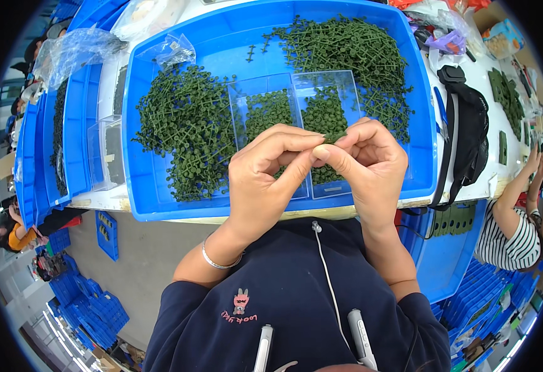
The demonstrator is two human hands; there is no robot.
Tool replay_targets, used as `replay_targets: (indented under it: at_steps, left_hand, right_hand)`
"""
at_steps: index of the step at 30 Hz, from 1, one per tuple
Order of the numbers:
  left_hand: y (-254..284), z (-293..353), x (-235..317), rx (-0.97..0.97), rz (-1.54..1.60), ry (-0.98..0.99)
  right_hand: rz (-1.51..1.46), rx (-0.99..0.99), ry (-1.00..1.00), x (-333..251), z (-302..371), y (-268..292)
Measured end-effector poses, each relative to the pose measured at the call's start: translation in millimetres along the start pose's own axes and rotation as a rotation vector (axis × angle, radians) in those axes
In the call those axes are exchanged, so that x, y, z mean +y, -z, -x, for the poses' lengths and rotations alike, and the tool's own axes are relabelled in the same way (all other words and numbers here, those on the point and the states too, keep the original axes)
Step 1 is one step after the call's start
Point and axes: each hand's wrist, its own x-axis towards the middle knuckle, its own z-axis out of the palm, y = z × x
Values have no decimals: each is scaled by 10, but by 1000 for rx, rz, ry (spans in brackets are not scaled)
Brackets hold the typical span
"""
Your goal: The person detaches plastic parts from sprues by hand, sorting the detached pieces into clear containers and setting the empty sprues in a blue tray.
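- Leftmost in the blue tray [160, 214], a heap of green plastic pieces [188, 133] lies loose.
- Over the tray's near edge, the left hand [265, 177] pinches its fingertips together on a small green piece [333, 137].
- Opposite it, the right hand [370, 161] clamps the same piece, above two clear boxes [296, 87].

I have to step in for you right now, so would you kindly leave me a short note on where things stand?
Left hand and right hand: fingertips pinched together on one small green plastic piece, held above the tray.
Blue tray: loose piles of green pieces at left and at the far right.
Two clear boxes in the middle: each partly filled with green pieces.
Done: some pieces are in the boxes.
Left: judging by the piles, most pieces remain loose.
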Motion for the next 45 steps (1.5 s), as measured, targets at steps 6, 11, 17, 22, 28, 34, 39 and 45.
replay_targets:
  at_steps: [6,11,17,22,28,34,39,45]
  left_hand:
    - [18,-5,3,63,39,72]
    - [-7,-34,37,79,98,130]
    - [-19,-105,18,100,146,232]
    - [17,-161,15,105,110,234]
    - [-1,-160,-23,-34,111,331]
    - [-37,-104,77,-91,62,308]
    - [96,-33,146,-55,-31,245]
    - [414,-52,271,29,-181,165]
  right_hand:
    - [-13,15,-55,-74,-8,-21]
    - [-27,-3,-48,-63,4,-21]
    - [140,-11,27,10,-3,81]
    - [311,-25,40,32,4,187]
    - [66,-17,93,19,-108,126]
    - [82,-109,20,-98,-173,194]
    - [311,84,134,-276,-420,536]
    - [776,156,193,-410,-724,1008]
